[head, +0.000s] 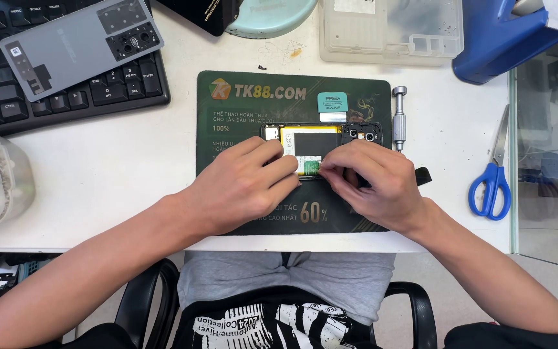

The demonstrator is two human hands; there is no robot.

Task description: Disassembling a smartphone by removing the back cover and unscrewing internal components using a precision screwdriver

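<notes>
Here both hands meet over an opened phone (321, 137) lying back-up on a dark green work mat (240, 103). The left hand (243, 187) rests curled on the phone's left part, fingers pressing its edge. The right hand (372, 184) has its fingertips pinched narrowly at a small green tab (313, 168) by the yellow-and-white battery (308, 139); whether it truly grips the tab cannot be told. Just right of the phone a metal screwdriver (399, 119) lies on the mat's edge. On the white table (130, 187) blue-handled scissors (493, 178) lie further right, and a grey phone back cover (79, 42) rests on a black keyboard (117, 90) at the upper left.
</notes>
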